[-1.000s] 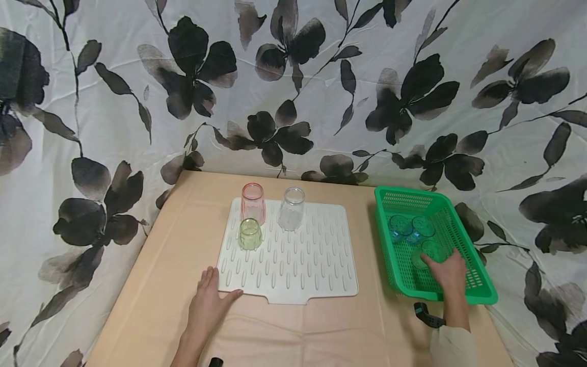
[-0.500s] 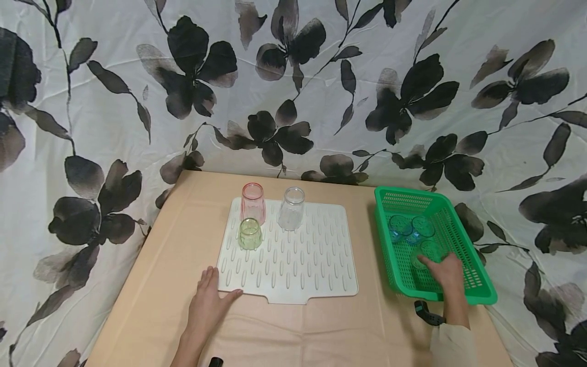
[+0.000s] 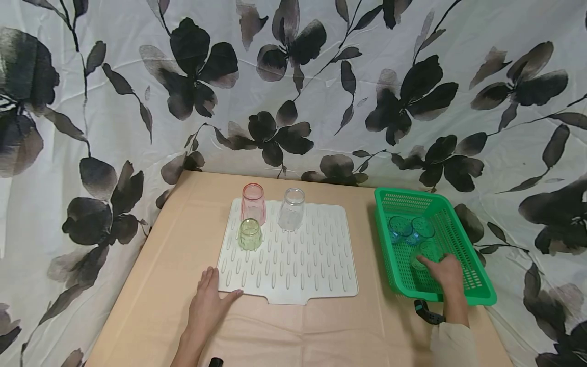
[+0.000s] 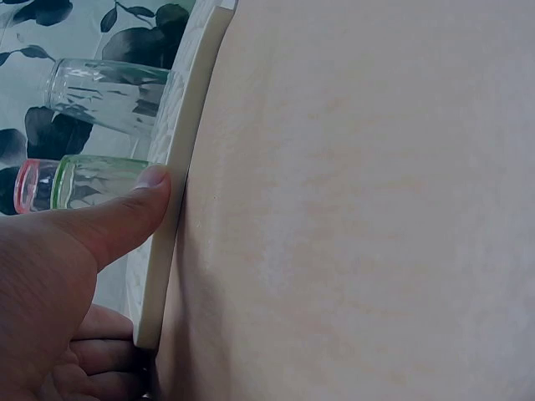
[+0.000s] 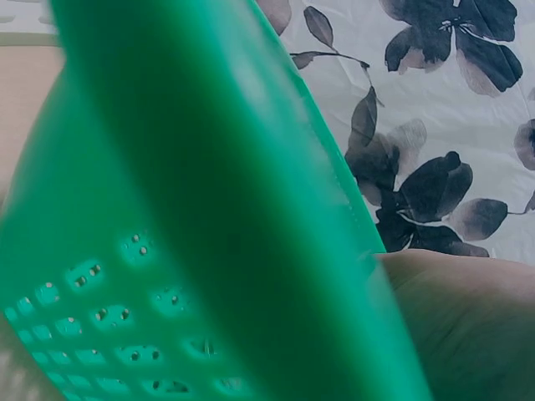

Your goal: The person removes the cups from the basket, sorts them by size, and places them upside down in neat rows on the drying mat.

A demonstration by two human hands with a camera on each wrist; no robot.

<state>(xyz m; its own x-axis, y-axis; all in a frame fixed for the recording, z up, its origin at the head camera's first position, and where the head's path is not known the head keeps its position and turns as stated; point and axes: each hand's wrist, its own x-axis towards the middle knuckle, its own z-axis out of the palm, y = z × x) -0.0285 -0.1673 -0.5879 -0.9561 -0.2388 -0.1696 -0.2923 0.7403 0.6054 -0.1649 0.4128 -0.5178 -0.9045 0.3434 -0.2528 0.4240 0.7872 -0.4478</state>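
My left hand rests at the near left corner of a white ridged draining board, fingers straight along its side and thumb along its front edge. In the left wrist view the thumb presses the board's edge. A pink glass, a clear glass and a short green glass stand upside down on the board. Inside the green basket, my right hand grips a green-looking drinking glass with the thumb at its side; the other fingertips are hidden.
Two blue glasses stand farther back in the basket. A tan cloth covers the table, and a flowered curtain hangs behind it. In the right wrist view the basket wall blocks most of the sight.
The right hand and the glass at its thumb have shifted very slightly inside the basket. The left hand, the board and its glasses stay in place.
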